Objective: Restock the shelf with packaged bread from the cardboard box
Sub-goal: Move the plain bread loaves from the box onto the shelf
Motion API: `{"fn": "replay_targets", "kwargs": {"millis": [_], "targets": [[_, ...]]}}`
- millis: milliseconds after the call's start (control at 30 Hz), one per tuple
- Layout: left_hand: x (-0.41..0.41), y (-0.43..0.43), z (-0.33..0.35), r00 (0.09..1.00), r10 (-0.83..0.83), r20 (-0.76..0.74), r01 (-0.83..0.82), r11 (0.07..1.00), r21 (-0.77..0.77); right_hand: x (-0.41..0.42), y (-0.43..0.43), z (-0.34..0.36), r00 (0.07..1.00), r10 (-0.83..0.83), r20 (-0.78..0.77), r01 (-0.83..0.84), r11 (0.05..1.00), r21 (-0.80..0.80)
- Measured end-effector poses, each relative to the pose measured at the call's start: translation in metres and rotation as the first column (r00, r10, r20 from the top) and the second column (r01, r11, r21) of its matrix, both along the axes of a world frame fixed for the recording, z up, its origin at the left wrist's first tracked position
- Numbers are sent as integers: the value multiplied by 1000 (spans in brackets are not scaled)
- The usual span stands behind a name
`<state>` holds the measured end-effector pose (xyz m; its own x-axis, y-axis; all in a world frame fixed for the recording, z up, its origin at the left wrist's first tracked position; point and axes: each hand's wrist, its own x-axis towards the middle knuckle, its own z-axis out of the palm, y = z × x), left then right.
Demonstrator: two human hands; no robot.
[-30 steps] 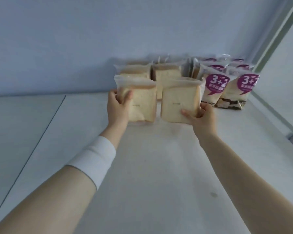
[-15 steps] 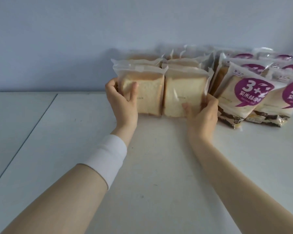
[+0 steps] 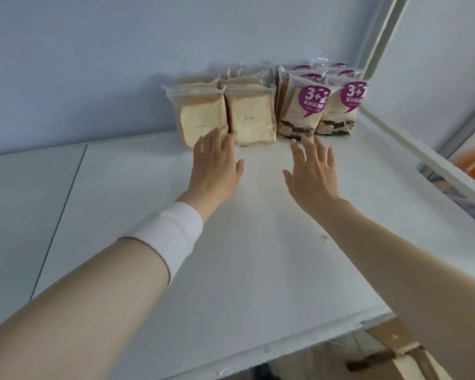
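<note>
My left hand (image 3: 215, 163) is flat and holds nothing; its fingertips are at the bottom of the left bread pack (image 3: 200, 116). My right hand (image 3: 311, 167) is spread wide too, with nothing in it, just in front of the purple packs (image 3: 303, 111). The two bread packs stand side by side at the back of the shelf (image 3: 231, 256). I think bread is light and squishy, and the bag is slippery. I would hold it gently by the sides. A corner of the box (image 3: 401, 349) shows below.

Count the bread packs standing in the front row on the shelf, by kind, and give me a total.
Plain white toast packs: 2
Purple-label packs: 2
Total: 4 in the front row; more stand behind, too hidden to count.
</note>
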<state>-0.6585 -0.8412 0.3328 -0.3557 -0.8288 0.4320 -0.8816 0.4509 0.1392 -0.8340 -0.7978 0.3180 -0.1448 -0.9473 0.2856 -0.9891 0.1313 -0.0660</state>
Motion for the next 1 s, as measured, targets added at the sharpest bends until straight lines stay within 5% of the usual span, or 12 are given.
{"fn": "replay_targets", "kwargs": {"millis": [133, 300, 667, 1000], "targets": [[-43, 66, 14, 914, -208, 348, 146, 970, 196, -26, 91, 4, 989, -88, -123, 116, 964, 239], [-116, 152, 28, 780, -357, 514, 254, 931, 261, -82, 205, 19, 963, -210, -170, 256, 908, 331], [-323, 363, -35, 505, -728, 463, 611, 681, 405, -248, 460, -38, 816, -560, -139, 537, 649, 538], [-438, 393, -177, 311, -857, 411, 482, 515, 708, -323, 537, -179, 689, -718, -94, 516, 396, 759]]}}
